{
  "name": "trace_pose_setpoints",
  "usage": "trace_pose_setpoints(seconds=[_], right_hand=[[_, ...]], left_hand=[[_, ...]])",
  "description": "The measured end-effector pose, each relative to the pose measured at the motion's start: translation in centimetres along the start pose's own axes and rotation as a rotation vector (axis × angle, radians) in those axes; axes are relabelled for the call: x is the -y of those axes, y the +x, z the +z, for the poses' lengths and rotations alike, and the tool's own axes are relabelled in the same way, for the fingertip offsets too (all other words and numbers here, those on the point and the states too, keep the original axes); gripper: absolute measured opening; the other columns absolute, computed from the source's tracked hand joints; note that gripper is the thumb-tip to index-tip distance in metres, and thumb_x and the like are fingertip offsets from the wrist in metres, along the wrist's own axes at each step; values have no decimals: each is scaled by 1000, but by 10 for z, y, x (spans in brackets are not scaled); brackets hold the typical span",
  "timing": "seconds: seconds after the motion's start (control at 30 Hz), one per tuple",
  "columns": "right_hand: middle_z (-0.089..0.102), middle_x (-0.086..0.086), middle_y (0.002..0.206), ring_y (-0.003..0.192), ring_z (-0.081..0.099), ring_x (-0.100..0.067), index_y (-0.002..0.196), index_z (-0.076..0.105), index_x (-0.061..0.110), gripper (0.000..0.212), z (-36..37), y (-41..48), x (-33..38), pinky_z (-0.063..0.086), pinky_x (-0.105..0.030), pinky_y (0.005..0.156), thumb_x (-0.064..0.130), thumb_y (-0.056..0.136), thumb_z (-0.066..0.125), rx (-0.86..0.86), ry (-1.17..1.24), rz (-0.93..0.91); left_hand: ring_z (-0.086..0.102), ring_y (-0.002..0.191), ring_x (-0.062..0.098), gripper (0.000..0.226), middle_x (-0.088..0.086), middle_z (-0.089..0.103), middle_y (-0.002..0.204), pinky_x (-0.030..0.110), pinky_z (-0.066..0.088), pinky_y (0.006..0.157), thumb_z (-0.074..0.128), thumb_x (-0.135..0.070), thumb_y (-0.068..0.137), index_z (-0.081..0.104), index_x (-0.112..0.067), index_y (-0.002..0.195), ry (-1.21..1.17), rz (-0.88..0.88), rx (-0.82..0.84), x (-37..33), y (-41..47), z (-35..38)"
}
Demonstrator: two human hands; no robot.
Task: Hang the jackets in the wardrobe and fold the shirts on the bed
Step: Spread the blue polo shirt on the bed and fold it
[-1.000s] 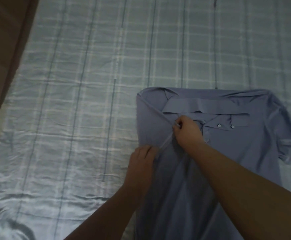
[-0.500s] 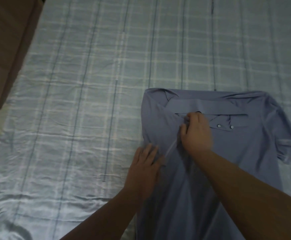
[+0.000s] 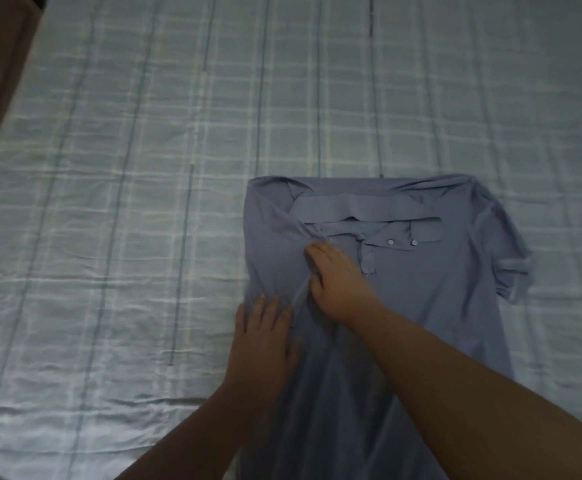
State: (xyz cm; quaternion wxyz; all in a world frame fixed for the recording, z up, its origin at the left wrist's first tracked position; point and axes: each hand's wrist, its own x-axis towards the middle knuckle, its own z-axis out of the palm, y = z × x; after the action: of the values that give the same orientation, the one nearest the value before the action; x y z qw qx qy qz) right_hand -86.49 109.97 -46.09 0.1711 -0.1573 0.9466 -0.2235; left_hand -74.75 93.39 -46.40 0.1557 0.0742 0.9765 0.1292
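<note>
Left grip point(image 3: 265, 344) flat, fingers straight, pressing the blue shirt point(image 3: 438, 306) at its left edge. Right grip point(image 3: 338, 282) flat with fingers straight on the folded-in sleeve point(image 3: 275, 244), holding nothing. Shirt lies spread on the bed point(image 3: 109, 237), toward its near right side.

In front of me the shirt point(image 3: 438, 306) is plain slate blue with two pale buttons point(image 3: 390, 242). My bed sheet point(image 3: 144, 168) is light grey-blue, checked with whitish bands and thin darker blue lines.

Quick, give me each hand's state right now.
Left hand: open, fingers flat, pressing the edge of the shirt.
Right hand: open, flat on the shirt below the collar.
</note>
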Motion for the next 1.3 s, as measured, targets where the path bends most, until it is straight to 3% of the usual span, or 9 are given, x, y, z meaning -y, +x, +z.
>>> trace_pose_setpoints(seconds=[0.13, 0.23, 0.53, 0.73, 0.83, 0.93, 1.0, 1.17, 1.3], right_hand=[[60, -19, 124, 116, 54, -35, 124, 60, 4, 39, -22, -33, -34, 36, -38, 104, 5, 85, 56, -167, 131, 148], [60, -18, 123, 115, 55, -35, 125, 59, 6, 42, -44, -66, -84, 37, -38, 103, 6, 84, 56, -193, 170, 305], [65, -11, 110, 103, 61, -31, 107, 64, 17, 28, -143, -130, -256, 43, -31, 87, 8, 83, 53, -432, 324, 725], [55, -17, 122, 109, 57, -34, 128, 55, 12, 40, -162, -113, -333, 45, -37, 92, 12, 88, 56, -342, 357, 691], [53, -21, 122, 108, 54, -39, 136, 53, 12, 51, -160, -111, -348, 44, -42, 93, 11, 86, 63, -251, 215, 425], [56, -16, 115, 103, 52, -37, 128, 60, 15, 47, -159, -108, -359, 46, -43, 86, 10, 82, 62, -187, 75, 239], [59, -13, 104, 98, 54, -34, 110, 66, 15, 25, -160, -104, -363, 46, -41, 80, 14, 86, 59, -208, 72, 223], [65, -10, 87, 81, 56, -26, 95, 62, 15, 13, -186, -86, -383, 31, -27, 68, 20, 93, 51, -541, 382, 623], [60, -8, 77, 66, 55, -22, 84, 60, 8, 19, -202, -77, -412, 39, -26, 59, 15, 94, 46, -408, 694, 846]], left_hand=[[56, 116, 43, 53, 17, 63, 118, 57, 39, 104, 46, -32, 77, 66, -5, 118, -39, 6, -125, -28, 15, -8], [58, 108, 42, 49, 17, 65, 109, 50, 42, 101, 44, -29, 75, 67, -3, 110, -71, 109, -162, -72, 34, -8], [57, 105, 36, 40, 14, 66, 110, 41, 45, 96, 53, -19, 79, 65, -8, 115, -210, 194, 21, -257, 106, 0], [55, 103, 30, 28, 11, 59, 115, 39, 42, 89, 53, -21, 94, 57, -11, 120, -365, 84, 47, -354, 149, 27], [58, 94, 29, 28, 14, 60, 106, 42, 45, 87, 53, -30, 97, 54, -8, 113, -440, -83, 83, -383, 170, 45], [56, 106, 28, 39, 15, 55, 121, 37, 43, 88, 52, -40, 98, 45, -12, 124, -438, -246, 168, -403, 184, 60], [56, 114, 30, 58, 14, 46, 137, 39, 42, 92, 50, -48, 97, 37, -10, 140, -300, -272, 189, -412, 185, 67], [62, 99, 34, 33, 9, 46, 122, 43, 45, 71, 51, -38, 97, 41, -17, 119, -202, -229, 176, -422, 183, 70], [58, 98, 31, 13, 7, 50, 114, 41, 44, 66, 47, -27, 98, 49, -22, 110, -170, -118, 123, -426, 182, 63]])
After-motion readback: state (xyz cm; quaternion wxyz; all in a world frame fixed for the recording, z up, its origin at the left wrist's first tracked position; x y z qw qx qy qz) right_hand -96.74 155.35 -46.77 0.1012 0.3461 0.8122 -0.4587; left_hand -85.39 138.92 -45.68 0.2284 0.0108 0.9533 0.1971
